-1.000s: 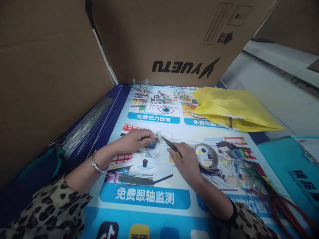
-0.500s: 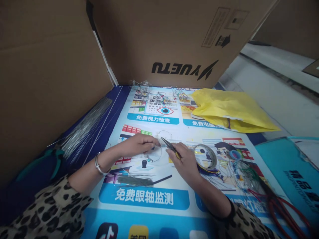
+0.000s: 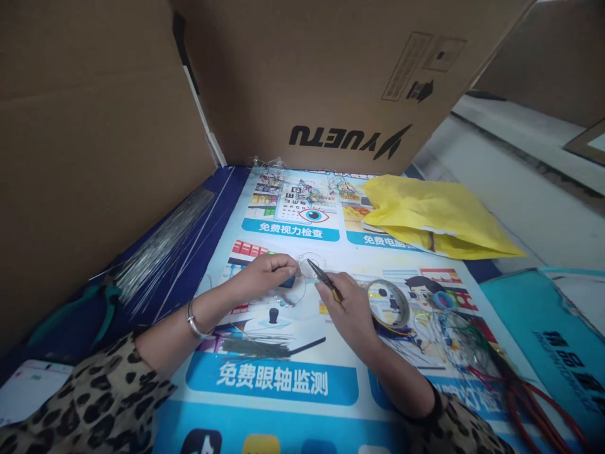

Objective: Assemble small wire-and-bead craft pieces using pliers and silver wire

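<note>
My left hand (image 3: 269,275) is closed, thumb and fingers pinched on a thin wire piece bent into loops. Small pale and teal beads (image 3: 282,303) sit along the lower loop of this beaded wire. My right hand (image 3: 348,310) is wrapped round a pair of pliers (image 3: 323,276) with dark jaws and yellow-black handles. The plier tips reach the upper wire loop close to my left fingertips; whether they grip the wire is too small to tell. Below my hands lies a bundle of short dark wires (image 3: 255,347).
A roll of tape (image 3: 405,302) stands right of my right hand, near tangled wires and red-handled scissors (image 3: 532,403). Long straight wires (image 3: 165,233) and teal-handled pliers (image 3: 108,309) lie left. A yellow bag (image 3: 439,214) and cardboard walls (image 3: 265,82) are behind; a phone (image 3: 33,388) lies lower left.
The view has shifted slightly, bringing the phone in at the lower left. My left fingers have drawn a little left, away from the plier tips; the right hand keeps its grip.
</note>
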A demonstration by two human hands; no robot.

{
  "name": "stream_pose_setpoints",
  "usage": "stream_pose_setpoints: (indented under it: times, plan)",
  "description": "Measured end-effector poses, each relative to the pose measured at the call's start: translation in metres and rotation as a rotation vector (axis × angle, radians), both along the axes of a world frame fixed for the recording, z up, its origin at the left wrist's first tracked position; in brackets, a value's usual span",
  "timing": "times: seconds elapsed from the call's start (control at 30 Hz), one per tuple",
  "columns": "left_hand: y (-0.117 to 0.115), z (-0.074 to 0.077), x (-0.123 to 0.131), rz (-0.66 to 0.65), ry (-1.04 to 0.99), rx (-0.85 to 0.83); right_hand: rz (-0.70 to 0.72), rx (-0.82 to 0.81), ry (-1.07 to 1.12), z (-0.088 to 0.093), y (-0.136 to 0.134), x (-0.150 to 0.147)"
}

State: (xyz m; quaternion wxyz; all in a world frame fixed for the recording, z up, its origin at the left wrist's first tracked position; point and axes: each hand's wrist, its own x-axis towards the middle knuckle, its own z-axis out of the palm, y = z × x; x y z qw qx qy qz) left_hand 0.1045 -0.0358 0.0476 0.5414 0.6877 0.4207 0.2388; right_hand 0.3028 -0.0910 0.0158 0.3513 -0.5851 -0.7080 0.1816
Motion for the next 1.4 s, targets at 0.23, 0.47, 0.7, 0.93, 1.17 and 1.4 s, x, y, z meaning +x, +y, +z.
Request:
stream_pose_setpoints:
  times: [0.23, 0.47, 0.7, 0.93, 1.17, 1.4]
  plan:
    - [0.003, -0.013, -0.003, 0.18, -0.001, 0.075, -0.033, 0.201, -0.165, -0.003, 0.001, 0.007]
    - [-0.002, -0.014, 0.001, 0.106, 0.074, 0.134, -0.01, 0.288, -0.55, 0.003, 0.002, 0.008]
    - [-0.001, -0.016, 0.002, 0.028, 0.094, 0.161, -0.001, 0.355, -0.666, 0.009, 0.0, 0.007]
    - [0.0, -0.015, 0.0, 0.002, 0.132, 0.266, 0.011, 0.364, -0.672, 0.009, 0.0, 0.008]
    - [0.001, -0.018, -0.001, 0.006, 0.154, 0.308, 0.036, 0.317, -0.572, 0.005, 0.0, 0.01]
    - [-0.001, -0.012, 0.002, -0.04, 0.209, 0.34, 0.027, 0.318, -0.673, 0.007, -0.001, 0.007]
